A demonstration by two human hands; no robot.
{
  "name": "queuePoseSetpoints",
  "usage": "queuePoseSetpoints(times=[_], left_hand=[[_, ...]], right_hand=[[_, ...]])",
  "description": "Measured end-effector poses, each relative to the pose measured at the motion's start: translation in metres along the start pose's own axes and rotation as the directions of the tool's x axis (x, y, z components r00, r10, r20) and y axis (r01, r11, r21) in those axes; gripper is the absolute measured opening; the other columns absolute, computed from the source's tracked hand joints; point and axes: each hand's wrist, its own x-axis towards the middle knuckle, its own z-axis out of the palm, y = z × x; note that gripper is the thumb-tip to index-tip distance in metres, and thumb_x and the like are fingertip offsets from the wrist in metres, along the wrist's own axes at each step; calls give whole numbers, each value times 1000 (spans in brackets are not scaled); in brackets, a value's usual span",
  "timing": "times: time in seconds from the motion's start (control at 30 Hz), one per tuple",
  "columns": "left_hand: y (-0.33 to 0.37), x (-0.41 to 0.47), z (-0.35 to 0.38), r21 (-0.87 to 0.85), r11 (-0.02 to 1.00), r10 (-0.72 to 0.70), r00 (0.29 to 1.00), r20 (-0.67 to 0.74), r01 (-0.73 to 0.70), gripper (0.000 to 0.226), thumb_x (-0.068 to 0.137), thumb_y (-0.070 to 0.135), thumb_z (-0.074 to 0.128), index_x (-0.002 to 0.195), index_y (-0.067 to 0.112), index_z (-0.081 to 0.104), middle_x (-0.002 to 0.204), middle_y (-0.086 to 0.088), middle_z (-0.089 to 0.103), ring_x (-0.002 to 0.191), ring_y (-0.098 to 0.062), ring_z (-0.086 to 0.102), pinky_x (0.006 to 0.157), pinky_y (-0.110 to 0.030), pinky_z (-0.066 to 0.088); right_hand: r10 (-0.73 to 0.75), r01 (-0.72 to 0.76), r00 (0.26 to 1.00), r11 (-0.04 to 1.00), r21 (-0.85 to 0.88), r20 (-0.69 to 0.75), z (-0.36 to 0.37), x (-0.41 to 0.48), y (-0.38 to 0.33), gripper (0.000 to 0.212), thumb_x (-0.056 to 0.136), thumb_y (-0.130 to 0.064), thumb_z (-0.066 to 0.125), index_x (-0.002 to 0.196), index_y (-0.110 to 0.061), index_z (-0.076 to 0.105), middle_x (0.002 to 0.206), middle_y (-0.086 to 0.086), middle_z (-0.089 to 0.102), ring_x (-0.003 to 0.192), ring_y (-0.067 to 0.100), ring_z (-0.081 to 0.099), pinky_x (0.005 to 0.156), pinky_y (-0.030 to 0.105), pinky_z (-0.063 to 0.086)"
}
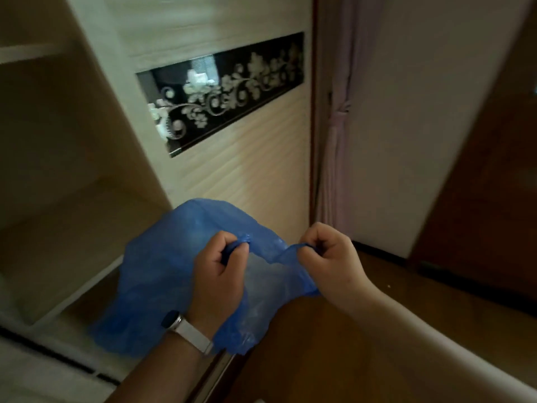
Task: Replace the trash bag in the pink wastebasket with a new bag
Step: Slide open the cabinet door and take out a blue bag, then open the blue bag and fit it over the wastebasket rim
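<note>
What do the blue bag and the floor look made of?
Bag: thin plastic film, likely polyethylene; translucent, crinkled, bunching where both hands pinch it. Floor: brown wood or wood-look laminate with a smooth, slightly glossy finish; the grain is too blurred to tell which.

A pale wardrobe (232, 175) is standing ahead, its sliding door carrying a black glass panel with a white flower pattern (223, 94). Open shelves (58, 199) are showing on the left. A pink curtain (337, 126) is hanging tied beside a white wall (421, 112). The wooden floor (334, 359) is lying in dim light.
</note>
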Motion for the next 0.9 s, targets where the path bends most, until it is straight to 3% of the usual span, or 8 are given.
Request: queuePoseSetpoints(times=[0.1, 0.23, 0.5, 0.57, 0.63, 0.73, 0.8, 0.9], left_hand=[[14, -3, 49, -64, 997, 38, 994, 103, -31, 27, 80, 37, 53, 64, 19, 41, 56, 8, 41, 52, -5, 37, 51, -18, 33], [32, -4, 113, -105, 991, 105, 970, 218, -84, 30, 80, 43, 49, 66, 16, 45, 58, 2, 42, 52, -5, 38, 50, -24, 33], [52, 10, 238, -316, 948, 217, 826, 520, -50, 20, 81, 42, 49, 70, 26, 50, 56, 12, 46, 50, -1, 38, 50, -14, 33], [53, 17, 269, -350, 935, 253, 791, 557, -53, 18, 81, 41, 50, 71, 26, 51, 57, 14, 47, 51, 0, 40, 51, -13, 34], [50, 28, 301, -378, 926, 264, 756, 599, -23, 18, 82, 40, 50, 70, 27, 51, 56, 14, 47, 51, 0, 41, 52, -15, 36], [47, 54, 353, -389, 921, 276, 699, 660, 4, 22, 81, 44, 50, 72, 24, 51, 58, 7, 47, 54, -5, 42, 53, -32, 39], [50, 73, 387, -412, 911, 314, 671, 672, -14, 25, 81, 44, 49, 72, 21, 51, 58, 6, 47, 54, -4, 41, 53, -31, 39], [56, 94, 432, -475, 878, 334, 638, 693, 56, 26, 79, 42, 50, 69, 18, 52, 57, 5, 47, 54, -4, 41, 52, -32, 37]], right_hand=[[5, -6, 991, 1000, -11, -134, -52, -16, 5, 32, 75, 7, 58, 58, -16, 44, 53, -10, 41, 52, 5, 36, 48, 21, 32], [16, -21, 955, 1000, -13, -297, -112, -37, 8, 26, 81, 8, 60, 64, -2, 43, 54, 0, 40, 51, 9, 37, 48, 23, 32], [19, -21, 829, 1000, 3, -559, -204, -51, 22, 24, 80, -14, 62, 71, 4, 50, 60, 12, 44, 55, 18, 37, 50, 34, 31], [14, -18, 807, 1000, -2, -590, -222, -46, 28, 17, 79, -13, 62, 69, -3, 52, 73, 18, 50, 61, 22, 43, 54, 37, 35], [-11, -31, 786, 998, -58, -618, -241, -36, 35, 16, 78, -12, 63, 64, -16, 56, 92, 6, 59, 76, 20, 55, 62, 38, 47], [9, -103, 768, 989, -110, -640, -269, -12, 44, 21, 79, -6, 61, 62, -17, 56, 110, -4, 65, 102, 16, 62, 82, 36, 54], [29, -135, 731, 986, -103, -681, -289, 6, 51, 29, 82, 1, 59, 61, -18, 56, 102, 0, 69, 89, 10, 64, 73, 26, 52], [35, -229, 650, 962, -151, -760, -314, 30, 58, 26, 84, -3, 62, 63, -16, 57, 68, 3, 62, 62, 8, 52, 59, 24, 41]])
